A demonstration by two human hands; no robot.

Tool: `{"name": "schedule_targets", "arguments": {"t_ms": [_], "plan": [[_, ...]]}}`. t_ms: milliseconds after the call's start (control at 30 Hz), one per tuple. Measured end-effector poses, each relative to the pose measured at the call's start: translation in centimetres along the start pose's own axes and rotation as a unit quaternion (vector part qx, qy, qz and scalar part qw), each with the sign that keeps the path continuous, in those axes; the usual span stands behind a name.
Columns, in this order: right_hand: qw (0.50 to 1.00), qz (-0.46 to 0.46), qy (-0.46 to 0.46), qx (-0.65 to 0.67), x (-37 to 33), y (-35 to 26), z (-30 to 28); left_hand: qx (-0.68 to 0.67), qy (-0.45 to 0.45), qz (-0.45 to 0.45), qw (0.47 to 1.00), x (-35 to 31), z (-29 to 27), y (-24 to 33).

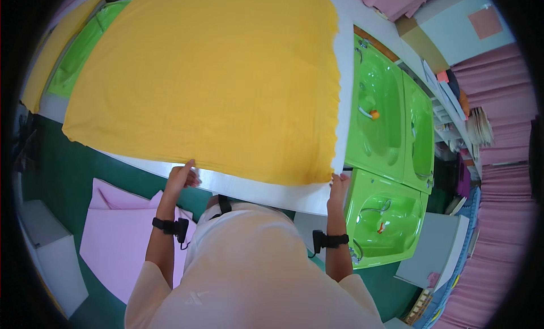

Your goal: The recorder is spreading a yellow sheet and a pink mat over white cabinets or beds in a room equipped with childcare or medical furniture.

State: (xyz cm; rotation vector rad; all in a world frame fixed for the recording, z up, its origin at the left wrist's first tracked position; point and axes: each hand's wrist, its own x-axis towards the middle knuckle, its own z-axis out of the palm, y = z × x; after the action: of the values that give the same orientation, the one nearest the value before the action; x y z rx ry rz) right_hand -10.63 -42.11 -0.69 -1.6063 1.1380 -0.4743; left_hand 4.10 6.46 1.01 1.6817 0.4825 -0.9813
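A large yellow cloth (209,85) lies spread over a white table (272,196), its right edge wavy. At the cloth's near edge, left of my body, my left hand (182,176) pinches the hem with its fingertips, the other fingers loosely curled above the table's rim. Over at the near right corner, my right hand (339,187) is closed on the cloth's corner between thumb and fingers. Each wrist wears a black strap with a small device.
Green basins (377,113) with taps and hoses stand along the table's right side. A folded pink mat (124,238) lies on the green floor at left, near a grey box (51,244). Shelves with papers (480,128) and pink curtains (493,215) line the right.
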Motion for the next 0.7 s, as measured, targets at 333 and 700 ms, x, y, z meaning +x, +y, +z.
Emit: {"name": "schedule_targets", "arguments": {"t_ms": [333, 700], "plan": [[0.931, -0.014, -0.132, -0.341, 6.2, -7.8, 10.1, -0.253, 0.200, 0.185, 0.928, 1.3, 1.1, -0.6], [0.946, 0.044, -0.302, 0.107, -3.8, -3.6, 7.2, -0.135, 0.244, 0.212, 0.937, 3.9, -5.4, -1.5]]}}
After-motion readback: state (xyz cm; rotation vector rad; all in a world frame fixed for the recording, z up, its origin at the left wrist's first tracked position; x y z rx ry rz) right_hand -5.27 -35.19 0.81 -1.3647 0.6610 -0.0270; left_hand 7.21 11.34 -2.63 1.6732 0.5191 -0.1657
